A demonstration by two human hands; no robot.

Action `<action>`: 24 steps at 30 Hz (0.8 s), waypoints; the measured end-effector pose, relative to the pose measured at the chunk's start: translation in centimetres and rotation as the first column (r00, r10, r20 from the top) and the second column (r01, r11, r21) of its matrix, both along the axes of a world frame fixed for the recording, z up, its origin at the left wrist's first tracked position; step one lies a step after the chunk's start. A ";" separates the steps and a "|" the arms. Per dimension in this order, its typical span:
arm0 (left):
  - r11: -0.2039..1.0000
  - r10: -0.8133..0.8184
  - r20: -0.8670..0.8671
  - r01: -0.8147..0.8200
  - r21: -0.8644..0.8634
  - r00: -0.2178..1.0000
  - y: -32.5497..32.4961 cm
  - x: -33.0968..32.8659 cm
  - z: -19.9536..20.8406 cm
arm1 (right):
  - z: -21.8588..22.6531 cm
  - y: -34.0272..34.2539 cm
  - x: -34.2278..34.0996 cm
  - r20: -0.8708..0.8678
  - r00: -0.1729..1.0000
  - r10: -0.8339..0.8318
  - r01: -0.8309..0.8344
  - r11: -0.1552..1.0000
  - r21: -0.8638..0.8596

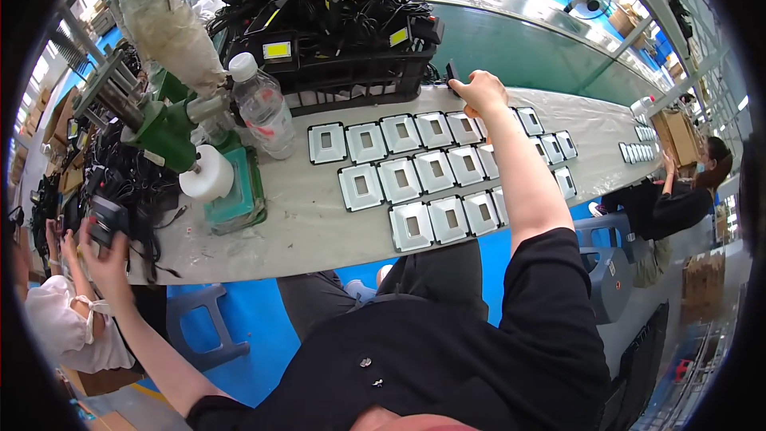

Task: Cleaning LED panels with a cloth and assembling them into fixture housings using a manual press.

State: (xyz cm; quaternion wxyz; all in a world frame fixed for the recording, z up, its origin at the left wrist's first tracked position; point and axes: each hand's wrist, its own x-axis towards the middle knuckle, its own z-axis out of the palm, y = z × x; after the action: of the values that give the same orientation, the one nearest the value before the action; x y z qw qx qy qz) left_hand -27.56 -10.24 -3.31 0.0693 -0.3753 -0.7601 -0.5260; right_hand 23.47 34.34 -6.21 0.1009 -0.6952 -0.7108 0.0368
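Observation:
At the far left, my left hand (109, 265) is closed on a black box-shaped housing (108, 219), beside a pile of black housings and cables (92, 156). My right hand (483, 94) reaches across the table to the crate's right end. Its fingers are closed on a thin black piece (452, 77), seen nearly edge-on, so its kind is unclear. Below that arm lie rows of white square frames (361, 184) with black rims and small rectangular openings; my forearm covers several.
A black crate (351, 84) heaped with black lamps with yellow panels (277, 49) stands at the back. On the left are a green hand press (163, 132), a white round part (209, 175) and a clear bottle (267, 116). Co-workers sit at left (72, 323) and right (674, 203).

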 end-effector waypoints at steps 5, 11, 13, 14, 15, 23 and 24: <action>0.918 0.315 -0.445 -0.388 -0.082 0.838 2.9 -21.0 0.3 | -2.1 2.8 -0.8 0.093 0.992 0.082 -0.092 0.990 0.108; 0.903 0.401 -0.484 -0.246 0.353 0.778 9.1 -7.2 4.6 | -0.8 2.1 1.9 -0.057 0.985 0.160 -0.144 0.963 0.228; 0.886 0.269 -0.415 -0.054 0.461 0.869 8.1 4.7 5.9 | 1.6 -0.3 1.9 -0.051 0.948 0.315 -0.274 0.885 0.377; 0.854 0.171 -0.412 0.074 0.515 0.895 7.5 9.0 5.3 | 3.4 -2.2 1.4 -0.028 0.934 0.356 -0.314 0.855 0.413; 0.840 0.031 -0.474 0.234 0.490 0.880 8.4 12.6 4.7 | 4.9 -4.2 1.8 0.008 0.929 0.370 -0.335 0.831 0.443; 0.665 -0.723 -0.170 0.741 0.088 0.669 10.7 30.0 5.6 | 15.6 -20.2 -1.9 0.096 0.616 0.782 -0.595 0.382 0.708; 0.616 -0.771 -0.111 0.779 0.119 0.627 10.4 31.1 5.8 | 16.5 -22.8 -2.2 0.141 0.573 0.808 -0.635 0.328 0.699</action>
State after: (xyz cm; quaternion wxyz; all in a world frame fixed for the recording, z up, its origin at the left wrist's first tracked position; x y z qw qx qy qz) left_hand 3.52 0.11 2.50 -0.1170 -0.6725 -0.4784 -0.5524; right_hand 21.27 11.49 10.27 0.4045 -0.2013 -0.8858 -0.1059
